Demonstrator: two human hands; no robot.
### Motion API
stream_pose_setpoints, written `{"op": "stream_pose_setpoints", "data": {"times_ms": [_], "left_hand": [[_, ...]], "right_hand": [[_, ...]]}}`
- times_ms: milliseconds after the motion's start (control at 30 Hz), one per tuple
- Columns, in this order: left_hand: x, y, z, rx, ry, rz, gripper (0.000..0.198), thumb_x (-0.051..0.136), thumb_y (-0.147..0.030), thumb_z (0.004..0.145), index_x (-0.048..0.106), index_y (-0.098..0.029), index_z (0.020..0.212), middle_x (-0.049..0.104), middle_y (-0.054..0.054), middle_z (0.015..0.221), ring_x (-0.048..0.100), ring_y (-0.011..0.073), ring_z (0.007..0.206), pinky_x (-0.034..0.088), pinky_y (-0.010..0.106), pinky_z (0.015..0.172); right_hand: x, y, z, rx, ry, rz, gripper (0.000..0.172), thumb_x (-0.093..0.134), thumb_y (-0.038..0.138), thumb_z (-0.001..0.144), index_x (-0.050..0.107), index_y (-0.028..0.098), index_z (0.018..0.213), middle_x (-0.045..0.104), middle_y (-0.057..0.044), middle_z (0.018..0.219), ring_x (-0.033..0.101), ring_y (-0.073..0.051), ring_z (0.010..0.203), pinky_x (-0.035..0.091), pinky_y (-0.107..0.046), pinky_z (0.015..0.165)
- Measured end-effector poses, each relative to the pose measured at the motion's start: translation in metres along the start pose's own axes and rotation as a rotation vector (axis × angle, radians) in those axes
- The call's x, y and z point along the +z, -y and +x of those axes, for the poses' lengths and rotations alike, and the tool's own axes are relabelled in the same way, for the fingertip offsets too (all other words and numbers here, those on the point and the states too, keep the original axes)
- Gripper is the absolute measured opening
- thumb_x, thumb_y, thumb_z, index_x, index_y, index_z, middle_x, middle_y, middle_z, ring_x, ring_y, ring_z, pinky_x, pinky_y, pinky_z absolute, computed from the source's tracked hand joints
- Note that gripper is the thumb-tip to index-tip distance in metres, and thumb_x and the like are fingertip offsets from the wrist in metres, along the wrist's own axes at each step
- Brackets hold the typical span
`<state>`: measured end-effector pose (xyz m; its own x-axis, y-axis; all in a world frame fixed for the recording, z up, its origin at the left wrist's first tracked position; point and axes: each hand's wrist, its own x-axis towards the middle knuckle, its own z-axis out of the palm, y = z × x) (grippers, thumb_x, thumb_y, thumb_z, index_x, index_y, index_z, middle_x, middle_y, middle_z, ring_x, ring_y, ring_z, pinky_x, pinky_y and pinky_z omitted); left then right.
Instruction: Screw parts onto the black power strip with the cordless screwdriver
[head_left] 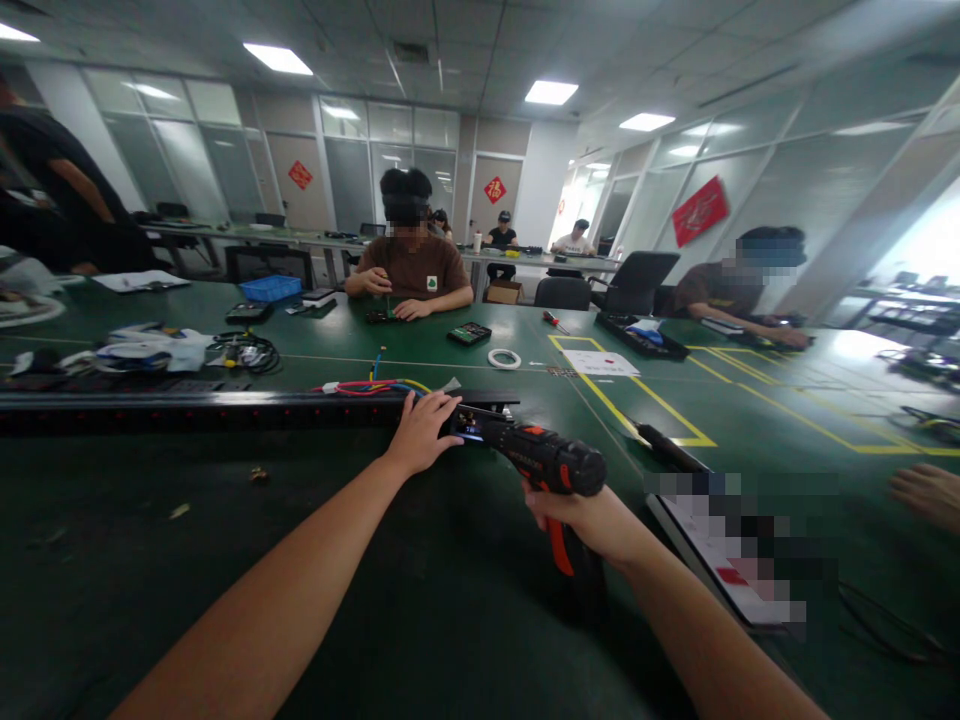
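Note:
My right hand [592, 520] is closed round the grip of a black and orange cordless screwdriver [544, 460]. Its tip points left at the right end of a long black power strip [225, 410] that lies across the green table [450, 600]. My left hand [424, 430] rests on that end of the strip, fingers laid flat over it, right beside the tool's tip. Red, blue and yellow wires [371, 387] come out of the strip just behind my left hand.
A person in a brown shirt [411, 270] works at the far side, another person [739, 290] sits at the right. A roll of white tape [504, 358], a blue bin [270, 288], a black cable coil [247, 352] and papers [727, 560] lie about. Someone's hand [926, 495] shows at the right edge.

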<state>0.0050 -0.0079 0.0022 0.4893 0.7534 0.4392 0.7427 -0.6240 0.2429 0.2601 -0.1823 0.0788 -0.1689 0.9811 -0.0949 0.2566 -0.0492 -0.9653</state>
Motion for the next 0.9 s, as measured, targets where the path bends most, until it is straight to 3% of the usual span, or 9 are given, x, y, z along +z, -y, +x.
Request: {"op": "stream_pose_setpoints", "data": {"times_ms": [900], "left_hand": [[0.0062,0.0025,0.0015,0.012,-0.028,0.01,0.067,0.075,-0.04,0.099,0.052,-0.027,0.161,0.06,0.013,0.157,0.045,0.0354,0.155,0.015,0.067,0.133]], "right_hand": [[-0.0037,-0.0028,0.0012,0.001,0.027,0.031,0.025,0.08,0.038,0.074,0.073,0.018,0.088,0.067,0.0,0.069,0.061,-0.02,0.067,0.046,-0.033,0.069]]}}
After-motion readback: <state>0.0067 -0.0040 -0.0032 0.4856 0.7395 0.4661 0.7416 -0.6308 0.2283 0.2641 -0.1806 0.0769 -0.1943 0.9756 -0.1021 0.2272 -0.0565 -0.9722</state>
